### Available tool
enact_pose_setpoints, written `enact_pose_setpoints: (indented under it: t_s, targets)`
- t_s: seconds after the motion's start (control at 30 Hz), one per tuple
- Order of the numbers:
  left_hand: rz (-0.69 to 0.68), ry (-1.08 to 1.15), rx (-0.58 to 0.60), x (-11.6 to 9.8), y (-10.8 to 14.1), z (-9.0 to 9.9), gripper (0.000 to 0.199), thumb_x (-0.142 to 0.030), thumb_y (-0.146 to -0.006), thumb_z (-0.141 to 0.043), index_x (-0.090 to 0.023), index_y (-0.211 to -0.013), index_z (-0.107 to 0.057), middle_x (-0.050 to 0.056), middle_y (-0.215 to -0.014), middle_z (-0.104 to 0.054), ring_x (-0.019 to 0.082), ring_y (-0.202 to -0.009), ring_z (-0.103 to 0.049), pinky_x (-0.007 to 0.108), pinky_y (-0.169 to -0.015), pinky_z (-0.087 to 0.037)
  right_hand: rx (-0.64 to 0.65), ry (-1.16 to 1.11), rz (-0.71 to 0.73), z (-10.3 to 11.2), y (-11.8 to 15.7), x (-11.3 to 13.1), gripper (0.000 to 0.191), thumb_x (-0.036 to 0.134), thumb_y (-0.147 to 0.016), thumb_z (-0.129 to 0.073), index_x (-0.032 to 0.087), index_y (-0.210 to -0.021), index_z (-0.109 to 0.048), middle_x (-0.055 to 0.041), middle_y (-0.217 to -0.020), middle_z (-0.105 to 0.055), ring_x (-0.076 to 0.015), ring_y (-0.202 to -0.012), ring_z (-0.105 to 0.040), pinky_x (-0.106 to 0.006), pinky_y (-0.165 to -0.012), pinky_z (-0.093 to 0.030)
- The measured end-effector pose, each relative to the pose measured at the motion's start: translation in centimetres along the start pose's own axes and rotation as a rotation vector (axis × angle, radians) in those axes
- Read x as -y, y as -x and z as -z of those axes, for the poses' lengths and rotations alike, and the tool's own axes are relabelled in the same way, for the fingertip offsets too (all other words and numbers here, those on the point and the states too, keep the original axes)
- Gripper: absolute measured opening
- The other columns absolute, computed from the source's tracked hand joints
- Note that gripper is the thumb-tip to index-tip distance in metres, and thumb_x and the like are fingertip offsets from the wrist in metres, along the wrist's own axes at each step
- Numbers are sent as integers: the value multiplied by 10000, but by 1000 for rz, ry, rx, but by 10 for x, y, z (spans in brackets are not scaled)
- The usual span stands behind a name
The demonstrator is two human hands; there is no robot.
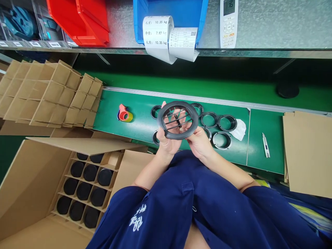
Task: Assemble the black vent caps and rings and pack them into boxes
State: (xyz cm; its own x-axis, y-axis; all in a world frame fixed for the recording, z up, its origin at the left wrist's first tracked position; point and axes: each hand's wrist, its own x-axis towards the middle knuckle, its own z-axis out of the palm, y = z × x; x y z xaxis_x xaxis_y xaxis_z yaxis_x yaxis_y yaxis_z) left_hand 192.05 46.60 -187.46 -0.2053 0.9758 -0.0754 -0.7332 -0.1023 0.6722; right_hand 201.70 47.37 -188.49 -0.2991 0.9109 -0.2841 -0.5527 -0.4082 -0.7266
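Observation:
A round black air vent (193, 128) with slats across its opening is held up in front of me, above the green bench. My left hand (166, 141) grips its left rim, with the thumb in front and fingers behind. My right hand (199, 140) holds the lower right rim, and its fingertips reach to the slats near the middle clip. Behind the vent, several black rings lie on the bench, among them one ring (227, 123) at the right and another (222, 140) nearer me. A crumpled white cloth (238, 130) touches the right-hand ring.
At lower left stands an open carton (38, 176) with black round parts in cardboard cells. Cardboard dividers (52, 93) are stacked behind it. A tape dispenser (125, 114), a utility knife (266, 145) and cardboard sheets (308, 152) lie on the bench. An overhead shelf holds bins (138, 20).

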Motion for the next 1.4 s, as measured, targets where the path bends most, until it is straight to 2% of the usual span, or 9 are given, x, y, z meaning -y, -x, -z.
enact_pose_setpoints:
  t_s: [0.27, 0.4, 0.63, 0.8, 0.93, 1.13, 1.3, 1.4]
  targets:
    - [-46, -82, 49, -2, 0, 4, 887, -632, -670, -851, -442, -1473, -527, 24, -1492, -591, 356, -1449, -481, 507, -1133, -474, 61, -141, -72, -6, 2, 10, 366, 383, -554, -976, 232, -630, -651, 44, -644, -623, -146, -736, -603, -285, -750, -513]
    - [-46, -135, 8, -1, 0, 5, 916, -668, -631, -852, -433, -1460, -542, 37, -1504, -581, 372, -1444, -479, 530, -1133, -473, 98, -156, -94, -6, 2, 11, 347, 403, -592, -963, 231, -671, -672, 34, -686, -645, -164, -794, -627, -315, -804, -527]
    - [-49, -164, 27, 4, -2, 6, 885, -691, -660, -819, -416, -1455, -543, 40, -1495, -588, 365, -1443, -482, 530, -1138, -473, 79, -131, -100, -4, 0, 9, 337, 378, -574, -950, 231, -680, -666, 24, -672, -647, -200, -854, -649, -342, -830, -529]
    - [-23, -194, -6, 4, -1, 5, 923, -742, -634, -810, -397, -1449, -548, 59, -1491, -591, 377, -1429, -495, 538, -1124, -484, 36, -169, -101, -2, 2, 9, 352, 276, -505, -970, 217, -620, -642, 61, -613, -576, -127, -684, -554, -295, -764, -505]
    - [-10, -209, -30, 4, 1, 4, 932, -764, -621, -806, -419, -1445, -539, 51, -1494, -588, 370, -1434, -491, 542, -1126, -481, 18, -198, -108, -1, 4, 11, 394, 275, -502, -980, 202, -579, -601, 78, -592, -543, -81, -604, -451, -235, -661, -441]
    - [-21, -162, -23, 6, 3, 5, 890, -700, -651, -827, -400, -1442, -549, 53, -1476, -605, 371, -1449, -477, 541, -1150, -466, 45, -175, -96, 0, 4, 10, 373, 313, -530, -974, 214, -613, -624, 63, -620, -584, -112, -642, -508, -258, -676, -442]
    - [1, -177, -58, 7, 3, 5, 833, -716, -658, -800, -350, -1382, -610, 76, -1451, -625, 379, -1477, -436, 552, -1153, -461, 32, -122, -82, 2, 4, 9, 351, 371, -617, -932, 219, -625, -615, 61, -600, -539, -104, -601, -418, -258, -631, -382]
    - [11, -168, -80, 8, 3, 7, 792, -711, -681, -781, -332, -1358, -624, 75, -1441, -632, 371, -1494, -415, 548, -1160, -455, 4, -91, -89, 2, 5, 10, 352, 376, -599, -919, 215, -628, -608, 57, -622, -552, -100, -604, -375, -255, -618, -350]
